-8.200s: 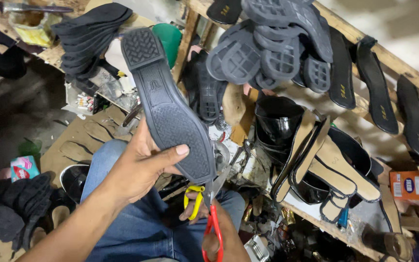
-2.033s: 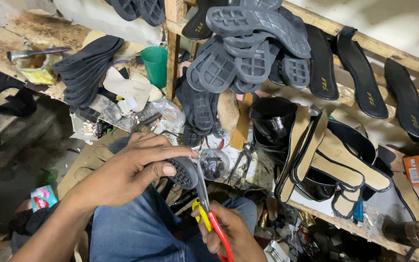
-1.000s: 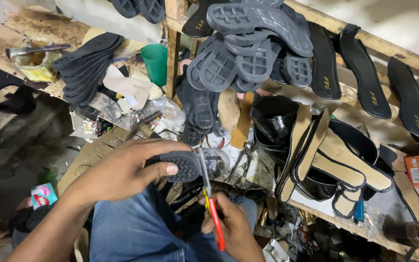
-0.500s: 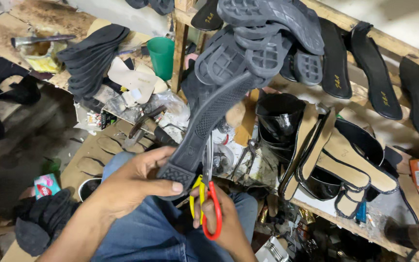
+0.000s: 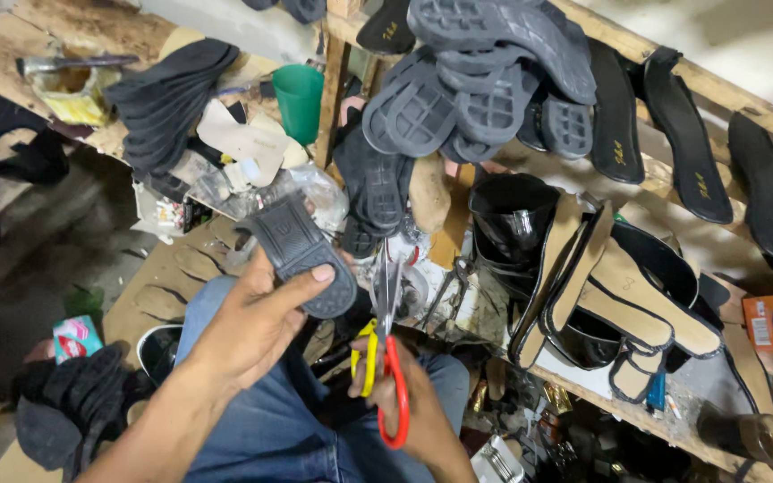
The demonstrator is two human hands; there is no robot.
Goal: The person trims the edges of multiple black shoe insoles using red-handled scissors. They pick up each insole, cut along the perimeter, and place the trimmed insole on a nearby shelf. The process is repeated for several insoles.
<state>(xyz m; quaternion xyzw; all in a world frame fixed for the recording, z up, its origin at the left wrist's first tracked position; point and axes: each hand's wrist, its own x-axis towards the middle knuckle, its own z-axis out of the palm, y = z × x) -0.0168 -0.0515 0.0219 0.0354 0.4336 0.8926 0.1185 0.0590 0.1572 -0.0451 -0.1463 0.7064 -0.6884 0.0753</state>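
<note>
Here, left hand clasps a black sole; right hand grips scissors (blades upright, beside it).

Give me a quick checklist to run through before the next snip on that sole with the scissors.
1. Sole held firmly: ok. The left hand grips the black rubber sole, thumb across its tread.
2. Scissors under control: ok. The right hand has fingers through the yellow and red handles of the scissors.
3. Blades on the sole: not ok. They point up just right of the sole, with a gap between.
4. Left fingers away from the blades: ok. The thumb tip is left of them.
5. Blades open or shut: cannot tell, they are seen edge-on.
6. Cutting line marked on the sole: cannot tell.
</note>
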